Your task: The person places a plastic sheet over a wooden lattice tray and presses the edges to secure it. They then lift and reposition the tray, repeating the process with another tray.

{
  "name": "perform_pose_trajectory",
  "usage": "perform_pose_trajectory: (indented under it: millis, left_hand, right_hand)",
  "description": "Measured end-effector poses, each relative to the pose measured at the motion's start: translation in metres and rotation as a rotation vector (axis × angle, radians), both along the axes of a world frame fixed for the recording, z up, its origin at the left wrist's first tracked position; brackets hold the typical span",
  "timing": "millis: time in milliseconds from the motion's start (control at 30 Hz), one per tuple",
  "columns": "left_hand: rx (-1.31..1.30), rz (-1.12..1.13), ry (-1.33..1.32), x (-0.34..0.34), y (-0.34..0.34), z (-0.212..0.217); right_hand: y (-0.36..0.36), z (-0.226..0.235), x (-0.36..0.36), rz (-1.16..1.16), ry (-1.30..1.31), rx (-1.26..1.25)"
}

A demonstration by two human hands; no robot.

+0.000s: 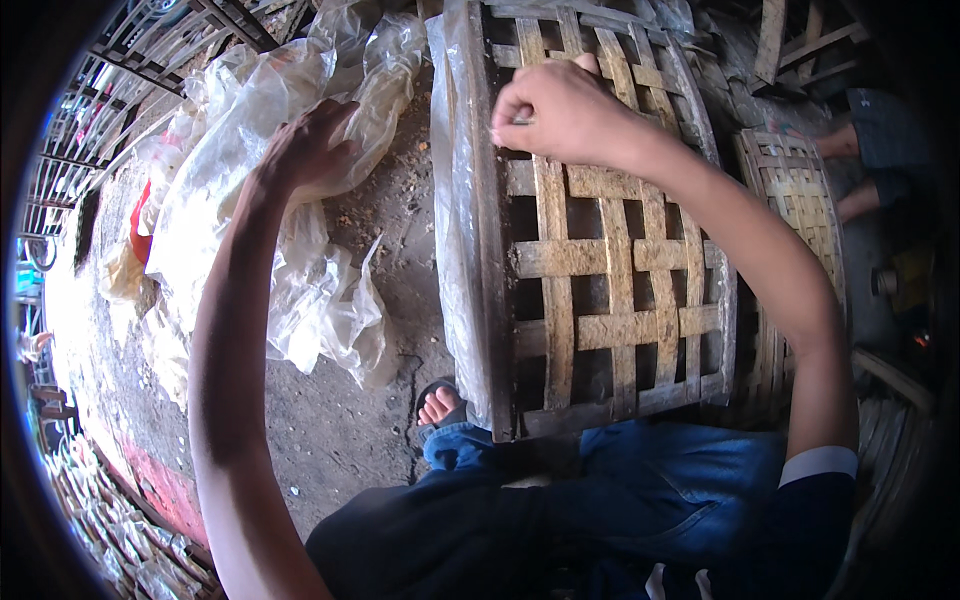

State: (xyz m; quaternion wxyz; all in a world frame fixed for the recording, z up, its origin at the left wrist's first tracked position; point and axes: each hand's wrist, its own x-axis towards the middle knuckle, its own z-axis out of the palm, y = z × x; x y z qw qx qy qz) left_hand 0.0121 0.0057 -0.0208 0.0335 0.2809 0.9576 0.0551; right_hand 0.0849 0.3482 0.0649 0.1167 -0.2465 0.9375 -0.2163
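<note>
My left hand is stretched out above crumpled clear plastic sheeting on the ground to the left. Its thumb and fingers are apart, and it looks to hold nothing. My right hand is over the far part of a woven bamboo crate in front of me. Its fingers curl into a pinch; whatever may be between them is too small to make out. Wide slats cross in an open lattice on the crate's top. Clear plastic lines the crate's left side.
Another woven crate stands to the right, near another person's legs. Wooden pieces lie at the far right. Metal bars rise at the far left. My sandalled foot is on the dark, gritty floor.
</note>
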Motion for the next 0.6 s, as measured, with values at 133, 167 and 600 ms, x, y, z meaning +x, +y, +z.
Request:
perform_pose_trajectory:
  millis: [133, 167, 600]
  left_hand:
    - [-0.019, 0.036, 0.006, -0.005, -0.017, -0.007]
    - [-0.014, 0.045, -0.001, -0.004, -0.018, -0.006]
    - [0.346, 0.112, -0.137, 0.020, 0.053, 0.018]
  right_hand:
    - [-0.028, 0.015, 0.038, 0.140, -0.145, -0.391]
    - [-0.032, 0.007, 0.042, 0.208, -0.051, -0.361]
    - [0.050, -0.070, 0.051, 0.012, 0.305, -0.198]
